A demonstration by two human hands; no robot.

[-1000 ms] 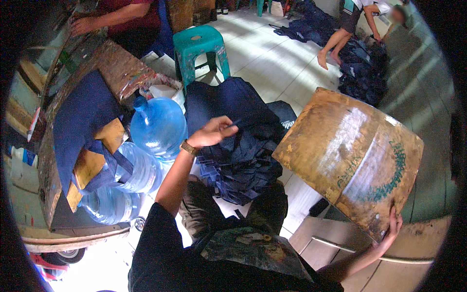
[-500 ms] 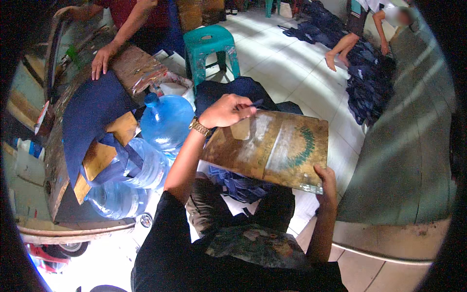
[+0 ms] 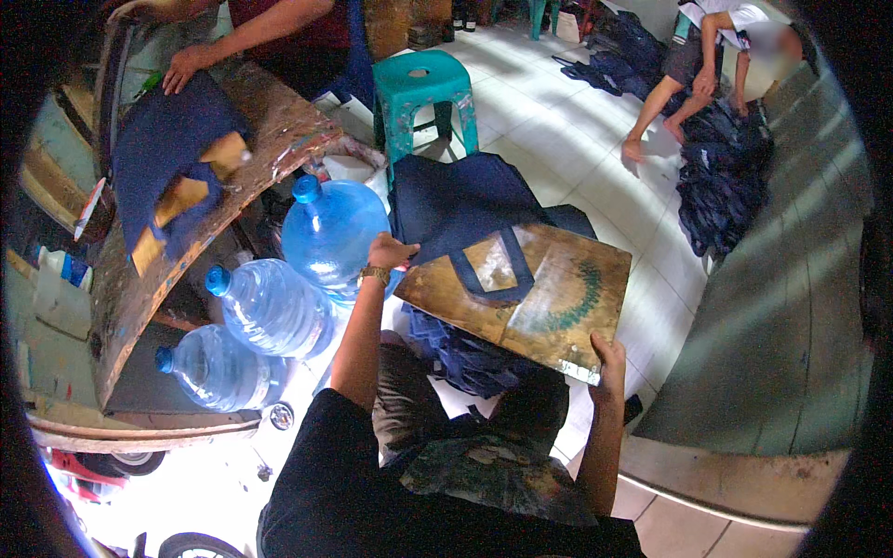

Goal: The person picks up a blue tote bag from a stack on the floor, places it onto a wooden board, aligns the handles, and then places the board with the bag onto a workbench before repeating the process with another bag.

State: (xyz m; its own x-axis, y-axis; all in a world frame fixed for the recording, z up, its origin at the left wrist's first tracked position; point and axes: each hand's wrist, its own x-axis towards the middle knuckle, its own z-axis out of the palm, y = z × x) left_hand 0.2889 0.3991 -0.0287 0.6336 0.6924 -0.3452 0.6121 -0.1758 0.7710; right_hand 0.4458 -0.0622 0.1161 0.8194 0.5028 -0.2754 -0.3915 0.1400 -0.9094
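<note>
My right hand (image 3: 607,363) grips the near right corner of a worn wooden board (image 3: 566,290), thumb on top. The board is tilted above my lap and bears a green, ring-like stain. A navy fabric bag (image 3: 465,197) lies beyond the board's far edge, and its handle loop (image 3: 526,279) rests on the board. My left hand (image 3: 391,253), with a wristwatch, is closed at the bag's left edge beside the board's left corner. Folded navy fabric (image 3: 456,349) lies below the board.
Large blue water bottles (image 3: 337,228) stand at my left, beside a wooden table (image 3: 279,139). There, another person's hand (image 3: 189,69) touches a navy bag (image 3: 177,130) on a board. A green stool (image 3: 423,88) stands ahead. At far right a person bends over piled navy fabric (image 3: 721,191).
My left hand has moved left and toward me, and the bag's handle loop now lies on my board. The co-worker's bag and board have shifted away from the bottles, further onto the table.
</note>
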